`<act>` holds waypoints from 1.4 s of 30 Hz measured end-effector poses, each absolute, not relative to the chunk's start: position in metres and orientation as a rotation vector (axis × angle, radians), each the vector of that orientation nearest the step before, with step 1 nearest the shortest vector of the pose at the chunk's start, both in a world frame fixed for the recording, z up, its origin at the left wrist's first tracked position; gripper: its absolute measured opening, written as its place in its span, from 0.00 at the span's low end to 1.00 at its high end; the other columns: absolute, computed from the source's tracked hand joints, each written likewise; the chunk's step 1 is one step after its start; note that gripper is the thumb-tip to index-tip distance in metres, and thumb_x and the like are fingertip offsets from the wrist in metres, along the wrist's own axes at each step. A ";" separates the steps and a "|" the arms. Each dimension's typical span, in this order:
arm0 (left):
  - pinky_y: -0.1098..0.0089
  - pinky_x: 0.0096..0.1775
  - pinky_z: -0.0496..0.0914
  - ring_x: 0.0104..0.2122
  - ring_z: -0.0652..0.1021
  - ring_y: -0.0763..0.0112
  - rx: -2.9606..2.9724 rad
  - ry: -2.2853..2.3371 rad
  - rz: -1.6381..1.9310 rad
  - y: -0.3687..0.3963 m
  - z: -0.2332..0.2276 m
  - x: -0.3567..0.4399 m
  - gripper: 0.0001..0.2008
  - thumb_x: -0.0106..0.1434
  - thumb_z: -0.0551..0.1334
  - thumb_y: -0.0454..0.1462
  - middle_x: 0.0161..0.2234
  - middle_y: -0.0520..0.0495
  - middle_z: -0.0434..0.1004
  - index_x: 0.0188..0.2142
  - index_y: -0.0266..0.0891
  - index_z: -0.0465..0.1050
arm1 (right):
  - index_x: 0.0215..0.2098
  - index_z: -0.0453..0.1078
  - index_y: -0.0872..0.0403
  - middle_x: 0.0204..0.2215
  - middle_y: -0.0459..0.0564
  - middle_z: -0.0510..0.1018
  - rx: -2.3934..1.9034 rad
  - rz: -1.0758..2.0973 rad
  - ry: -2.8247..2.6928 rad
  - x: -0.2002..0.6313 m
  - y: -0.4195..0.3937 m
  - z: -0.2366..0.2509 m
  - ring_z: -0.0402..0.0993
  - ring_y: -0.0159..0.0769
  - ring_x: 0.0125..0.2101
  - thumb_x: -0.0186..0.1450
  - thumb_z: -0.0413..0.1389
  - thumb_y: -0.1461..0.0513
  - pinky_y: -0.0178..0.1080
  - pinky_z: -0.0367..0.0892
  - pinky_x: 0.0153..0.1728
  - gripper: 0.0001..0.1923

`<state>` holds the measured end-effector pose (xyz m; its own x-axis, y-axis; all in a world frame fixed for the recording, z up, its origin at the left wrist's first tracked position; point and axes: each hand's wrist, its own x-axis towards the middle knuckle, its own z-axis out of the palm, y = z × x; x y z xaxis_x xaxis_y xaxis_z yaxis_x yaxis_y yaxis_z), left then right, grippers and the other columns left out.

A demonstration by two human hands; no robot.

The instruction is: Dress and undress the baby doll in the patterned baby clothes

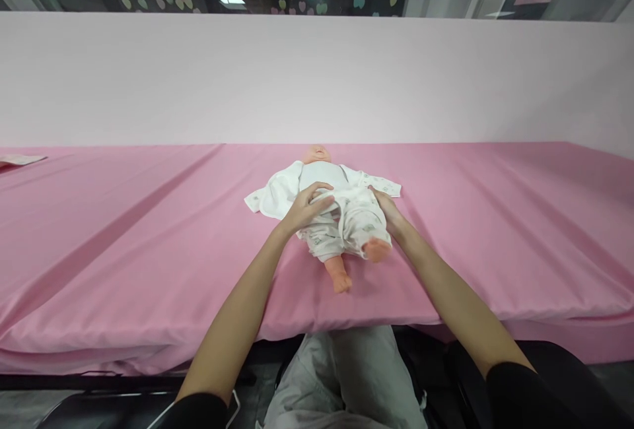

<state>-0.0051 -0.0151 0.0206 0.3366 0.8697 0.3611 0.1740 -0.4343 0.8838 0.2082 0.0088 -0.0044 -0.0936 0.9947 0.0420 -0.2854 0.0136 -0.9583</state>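
A baby doll (339, 277) lies on its back on a pink-covered table, its head at the far side and its feet towards me. It wears white patterned baby pants (364, 221) and a white top (284, 191) spread out at both sides, over a pale inner layer. My left hand (308, 208) is closed on the pants at the waist, thumb and forefinger to either side of the cloth. My right hand (389, 210) grips the pants at the other hip, its fingertips partly hidden by the fabric. Both of the doll's bare feet show below the pant legs.
The pink cloth (148, 264) covers the table, with folds and a front edge just before my lap. Behind the table rises a white partition (317, 79). A pale flat item (20, 160) lies at the far left. Black chairs (555, 376) stand below the table edge.
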 end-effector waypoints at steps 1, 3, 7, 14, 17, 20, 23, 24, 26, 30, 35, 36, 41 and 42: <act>0.74 0.21 0.52 0.17 0.58 0.79 1.770 0.952 1.220 -0.011 0.016 -0.007 0.16 0.57 0.59 0.47 0.17 0.58 0.56 0.40 0.40 0.69 | 0.27 0.68 0.52 0.24 0.47 0.75 -0.935 1.397 -1.055 0.209 0.011 -0.006 0.71 0.37 0.28 0.56 0.56 0.50 0.38 0.68 0.30 0.13; 0.73 0.20 0.46 0.14 0.51 0.79 1.703 1.022 1.329 -0.002 0.008 -0.011 0.15 0.58 0.57 0.48 0.14 0.59 0.48 0.35 0.39 0.70 | 0.31 0.69 0.51 0.26 0.48 0.77 -0.943 1.449 -1.044 0.212 0.014 -0.008 0.73 0.40 0.31 0.58 0.53 0.51 0.41 0.69 0.31 0.13; 0.73 0.23 0.52 0.18 0.59 0.77 1.791 1.241 1.445 0.011 -0.002 -0.020 0.14 0.58 0.57 0.46 0.15 0.56 0.58 0.29 0.38 0.72 | 0.35 0.69 0.53 0.29 0.50 0.78 -0.905 1.541 -1.018 0.217 0.019 -0.014 0.75 0.42 0.34 0.59 0.52 0.52 0.44 0.70 0.35 0.14; 0.73 0.26 0.56 0.21 0.64 0.76 1.750 1.147 1.337 0.012 -0.001 -0.020 0.09 0.55 0.58 0.39 0.21 0.54 0.67 0.33 0.37 0.72 | 0.34 0.70 0.54 0.32 0.50 0.79 -0.941 1.520 -1.080 0.221 0.019 -0.014 0.75 0.40 0.33 0.57 0.56 0.57 0.41 0.71 0.36 0.10; 0.74 0.25 0.57 0.22 0.65 0.76 1.596 1.003 1.424 0.008 0.004 -0.015 0.09 0.50 0.60 0.35 0.22 0.54 0.68 0.33 0.37 0.71 | 0.32 0.70 0.55 0.30 0.51 0.79 -0.956 1.587 -1.143 0.227 0.020 -0.012 0.74 0.38 0.30 0.58 0.56 0.55 0.40 0.70 0.34 0.11; 0.74 0.26 0.59 0.22 0.67 0.76 1.411 0.900 1.585 0.008 0.009 -0.012 0.08 0.48 0.60 0.34 0.22 0.53 0.69 0.31 0.36 0.70 | 0.30 0.70 0.56 0.26 0.50 0.77 -0.979 1.694 -1.208 0.236 0.019 -0.011 0.72 0.35 0.26 0.57 0.58 0.55 0.38 0.69 0.30 0.12; 0.73 0.25 0.60 0.21 0.68 0.75 1.396 0.891 1.605 0.007 0.012 -0.011 0.07 0.49 0.60 0.35 0.21 0.54 0.69 0.30 0.37 0.69 | 0.23 0.66 0.56 0.20 0.44 0.71 -0.973 1.765 -1.411 0.244 0.016 -0.008 0.65 0.27 0.21 0.52 0.63 0.57 0.32 0.62 0.23 0.13; 0.72 0.27 0.61 0.23 0.69 0.74 1.471 0.921 1.585 0.005 0.012 -0.010 0.07 0.50 0.60 0.36 0.22 0.53 0.70 0.31 0.37 0.70 | 0.20 0.63 0.56 0.18 0.41 0.67 -0.949 1.781 -1.515 0.246 0.014 -0.006 0.60 0.25 0.18 0.51 0.64 0.57 0.30 0.58 0.20 0.15; 0.69 0.33 0.63 0.29 0.72 0.70 1.762 1.009 1.489 0.000 0.011 -0.006 0.07 0.53 0.59 0.38 0.27 0.50 0.74 0.32 0.38 0.72 | 0.17 0.55 0.55 0.15 0.37 0.57 -0.879 1.784 -1.743 0.248 0.009 -0.001 0.50 0.21 0.16 0.51 0.64 0.57 0.29 0.48 0.17 0.21; 0.61 0.45 0.58 0.39 0.71 0.63 2.435 1.154 1.103 -0.010 0.006 0.004 0.10 0.58 0.57 0.40 0.34 0.47 0.78 0.35 0.42 0.76 | 0.19 0.50 0.54 0.17 0.36 0.51 -0.849 1.586 -2.038 0.242 0.004 0.008 0.45 0.22 0.18 0.52 0.61 0.58 0.29 0.42 0.19 0.22; 0.62 0.44 0.57 0.37 0.72 0.63 2.631 1.222 0.958 -0.014 0.006 0.008 0.10 0.58 0.58 0.41 0.31 0.48 0.77 0.35 0.42 0.74 | 0.27 0.59 0.52 0.22 0.39 0.61 -1.069 0.800 -1.802 0.220 0.007 -0.004 0.56 0.28 0.22 0.50 0.57 0.64 0.32 0.51 0.24 0.10; 0.63 0.43 0.57 0.35 0.72 0.63 2.624 1.218 0.966 -0.015 0.007 0.008 0.09 0.58 0.58 0.41 0.31 0.48 0.77 0.34 0.41 0.73 | 0.28 0.60 0.52 0.22 0.40 0.62 -1.105 0.580 -1.775 0.217 0.008 -0.010 0.57 0.30 0.23 0.51 0.55 0.66 0.32 0.51 0.25 0.08; 0.66 0.39 0.61 0.31 0.72 0.66 2.572 1.222 1.038 -0.019 0.009 0.008 0.08 0.55 0.59 0.38 0.29 0.51 0.74 0.36 0.40 0.66 | 0.22 0.57 0.52 0.20 0.44 0.62 -1.083 -0.195 -1.935 0.207 0.006 -0.029 0.52 0.31 0.20 0.54 0.47 0.69 0.35 0.46 0.24 0.07; 0.66 0.39 0.62 0.31 0.72 0.66 2.568 1.230 1.049 -0.019 0.009 0.009 0.10 0.55 0.59 0.38 0.29 0.51 0.73 0.37 0.40 0.65 | 0.20 0.56 0.52 0.20 0.45 0.62 -1.067 -0.280 -1.937 0.207 0.006 -0.030 0.51 0.31 0.20 0.55 0.46 0.70 0.35 0.45 0.23 0.09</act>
<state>0.0088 -0.0192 0.0090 0.4343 0.7209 0.5400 0.6471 -0.6668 0.3697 0.2071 0.0059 -0.0302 -0.2428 0.5708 0.7844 0.7696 0.6056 -0.2025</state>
